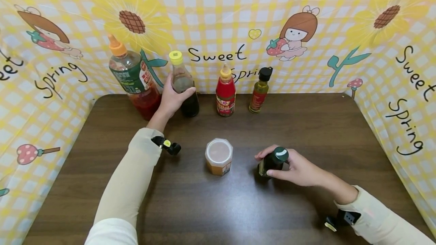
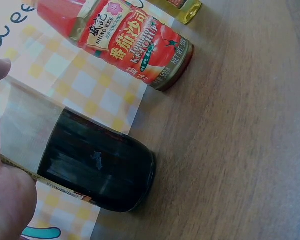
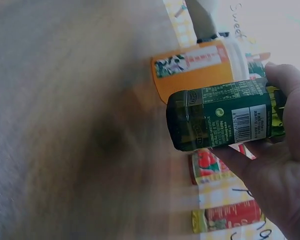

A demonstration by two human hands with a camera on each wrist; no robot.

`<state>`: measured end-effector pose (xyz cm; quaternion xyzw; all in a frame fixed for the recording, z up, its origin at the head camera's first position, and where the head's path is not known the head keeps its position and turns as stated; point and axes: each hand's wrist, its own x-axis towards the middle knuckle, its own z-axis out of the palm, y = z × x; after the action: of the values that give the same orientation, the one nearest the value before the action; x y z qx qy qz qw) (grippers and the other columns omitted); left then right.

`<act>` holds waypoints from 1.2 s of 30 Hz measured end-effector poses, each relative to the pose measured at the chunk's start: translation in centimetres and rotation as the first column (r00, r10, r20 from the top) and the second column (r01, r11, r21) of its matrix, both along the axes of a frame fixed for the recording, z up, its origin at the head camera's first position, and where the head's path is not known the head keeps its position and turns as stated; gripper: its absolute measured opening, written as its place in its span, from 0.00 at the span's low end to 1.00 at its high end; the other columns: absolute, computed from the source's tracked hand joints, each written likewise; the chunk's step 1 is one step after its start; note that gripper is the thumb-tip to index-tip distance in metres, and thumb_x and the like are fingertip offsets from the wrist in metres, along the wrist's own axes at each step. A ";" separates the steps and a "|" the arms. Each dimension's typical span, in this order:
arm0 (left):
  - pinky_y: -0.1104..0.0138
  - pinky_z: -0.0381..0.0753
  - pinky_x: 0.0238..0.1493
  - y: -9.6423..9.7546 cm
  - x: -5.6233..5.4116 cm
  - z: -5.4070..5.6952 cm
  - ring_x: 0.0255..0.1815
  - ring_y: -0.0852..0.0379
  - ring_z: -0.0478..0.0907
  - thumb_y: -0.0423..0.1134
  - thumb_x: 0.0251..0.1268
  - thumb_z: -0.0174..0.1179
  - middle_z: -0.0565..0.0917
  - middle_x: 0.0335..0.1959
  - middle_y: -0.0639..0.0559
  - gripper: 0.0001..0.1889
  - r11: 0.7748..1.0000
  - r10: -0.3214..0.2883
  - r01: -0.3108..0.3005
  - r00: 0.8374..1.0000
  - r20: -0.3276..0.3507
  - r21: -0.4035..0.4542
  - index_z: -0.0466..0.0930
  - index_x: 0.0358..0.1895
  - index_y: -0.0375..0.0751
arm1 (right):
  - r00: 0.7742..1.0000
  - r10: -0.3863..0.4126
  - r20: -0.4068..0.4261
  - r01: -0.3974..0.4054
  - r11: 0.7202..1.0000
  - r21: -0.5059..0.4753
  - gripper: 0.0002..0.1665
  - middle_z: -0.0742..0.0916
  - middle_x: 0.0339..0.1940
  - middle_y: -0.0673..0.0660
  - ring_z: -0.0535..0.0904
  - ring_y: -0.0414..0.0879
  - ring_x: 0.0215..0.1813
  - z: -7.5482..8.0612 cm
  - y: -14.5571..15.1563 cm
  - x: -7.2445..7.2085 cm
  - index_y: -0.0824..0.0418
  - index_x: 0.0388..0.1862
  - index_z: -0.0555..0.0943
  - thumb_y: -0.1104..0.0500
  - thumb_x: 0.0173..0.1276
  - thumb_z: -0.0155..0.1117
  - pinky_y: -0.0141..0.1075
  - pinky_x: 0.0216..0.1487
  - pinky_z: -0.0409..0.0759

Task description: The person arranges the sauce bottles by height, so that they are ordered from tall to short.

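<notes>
At the back left my left hand (image 1: pixel 174 95) grips a yellow-capped bottle of dark liquid (image 1: pixel 191 106), thumb across its front and fingers behind. In the left wrist view, the dark lower part of that bottle (image 2: pixel 97 160) shows below the hand (image 2: pixel 10 195). My right hand (image 1: pixel 301 167) holds a small dark green bottle (image 1: pixel 272 163) with a green cap, right of the middle. Its green label with a barcode (image 3: pixel 235 115) faces the right wrist camera, and the fingers wrap its cap end. Between the hands stands an orange jar (image 1: pixel 219 156) with a whitish lid.
A large orange-capped bottle of red sauce (image 1: pixel 136 82) stands just left of my left hand. Along the back edge are a ketchup bottle (image 1: pixel 225 95) and a small black-capped oil bottle (image 1: pixel 259 93). A patterned yellow cloth (image 1: pixel 218 22) hangs behind the brown table (image 1: pixel 190 199).
</notes>
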<state>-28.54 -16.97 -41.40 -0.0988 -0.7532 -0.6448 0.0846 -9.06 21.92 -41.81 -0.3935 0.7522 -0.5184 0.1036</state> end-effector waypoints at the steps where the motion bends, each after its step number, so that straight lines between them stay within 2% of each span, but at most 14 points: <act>1: 0.52 0.61 0.70 0.0 0.0 -0.1 0.70 0.51 0.63 0.36 0.59 0.72 0.66 0.71 0.45 0.39 1.000 0.005 -0.005 1.000 0.004 -0.001 0.63 0.72 0.42 | 1.000 -0.011 -0.002 0.011 1.000 0.000 0.25 0.85 0.58 0.61 0.80 0.48 0.63 0.1 0.2 -0.2 0.60 0.59 0.77 0.73 0.65 0.70 0.32 0.65 0.74; 5: 0.53 0.66 0.67 0.0 0.0 -0.2 0.67 0.51 0.67 0.37 0.59 0.73 0.69 0.69 0.45 0.38 1.000 0.011 -0.011 1.000 0.003 0.005 0.64 0.72 0.44 | 0.999 -0.053 -0.007 0.053 0.999 -0.011 0.26 0.85 0.57 0.62 0.80 0.47 0.63 0.3 0.9 -0.8 0.60 0.60 0.77 0.74 0.66 0.68 0.31 0.64 0.74; 12: 0.54 0.66 0.66 0.1 0.0 0.0 0.66 0.51 0.67 0.38 0.59 0.73 0.69 0.68 0.45 0.37 1.000 0.014 -0.014 1.000 -0.006 -0.001 0.65 0.70 0.44 | 0.989 -0.145 -0.021 0.144 0.989 -0.029 0.26 0.84 0.57 0.65 0.80 0.47 0.61 1.0 2.3 -2.2 0.63 0.60 0.77 0.78 0.65 0.65 0.31 0.61 0.76; 20: 0.53 0.66 0.67 0.0 0.1 0.0 0.67 0.50 0.66 0.37 0.59 0.73 0.67 0.69 0.45 0.37 1.000 0.014 -0.014 1.000 -0.004 -0.010 0.65 0.70 0.44 | 0.949 -0.308 -0.067 0.308 0.951 -0.006 0.23 0.86 0.54 0.62 0.82 0.43 0.58 1.4 3.4 -3.6 0.63 0.60 0.77 0.75 0.68 0.65 0.28 0.53 0.79; 25: 0.54 0.65 0.67 0.1 0.4 0.4 0.68 0.50 0.66 0.34 0.59 0.72 0.67 0.70 0.44 0.37 1.000 0.005 -0.005 1.000 0.008 -0.002 0.64 0.71 0.41 | 0.905 -0.421 -0.060 0.423 0.906 0.010 0.19 0.87 0.53 0.61 0.83 0.41 0.55 1.6 3.3 -4.6 0.65 0.59 0.78 0.72 0.70 0.65 0.26 0.49 0.79; 29: 0.53 0.65 0.67 0.1 0.5 0.4 0.68 0.50 0.65 0.36 0.59 0.72 0.67 0.70 0.45 0.38 1.000 0.009 -0.009 1.000 0.008 -0.010 0.64 0.71 0.42 | 0.852 -0.517 -0.076 0.519 0.855 0.008 0.19 0.87 0.53 0.63 0.82 0.33 0.51 1.7 2.9 -5.7 0.66 0.59 0.78 0.70 0.71 0.66 0.24 0.45 0.78; 31: 0.53 0.65 0.68 0.0 0.2 0.1 0.68 0.51 0.65 0.37 0.59 0.73 0.67 0.70 0.46 0.38 1.000 0.012 -0.012 1.000 0.006 -0.011 0.64 0.72 0.43 | 0.823 -0.561 -0.092 0.564 0.826 0.004 0.20 0.86 0.53 0.64 0.80 0.31 0.50 1.7 2.7 -6.3 0.67 0.60 0.77 0.69 0.71 0.66 0.23 0.44 0.77; 36: 0.54 0.65 0.67 0.0 0.2 0.2 0.68 0.51 0.66 0.36 0.58 0.73 0.67 0.70 0.46 0.38 1.000 0.013 -0.013 1.000 0.004 -0.011 0.64 0.71 0.43 | 0.751 -0.652 -0.101 0.654 0.756 -0.016 0.20 0.86 0.54 0.66 0.79 0.29 0.49 1.6 2.4 -8.0 0.69 0.60 0.76 0.66 0.71 0.66 0.21 0.44 0.76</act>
<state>-28.30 -16.93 -41.21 -0.0930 -0.7576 -0.6402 0.0866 -17.05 24.34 -40.17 -0.1306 0.8516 -0.4938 -0.1176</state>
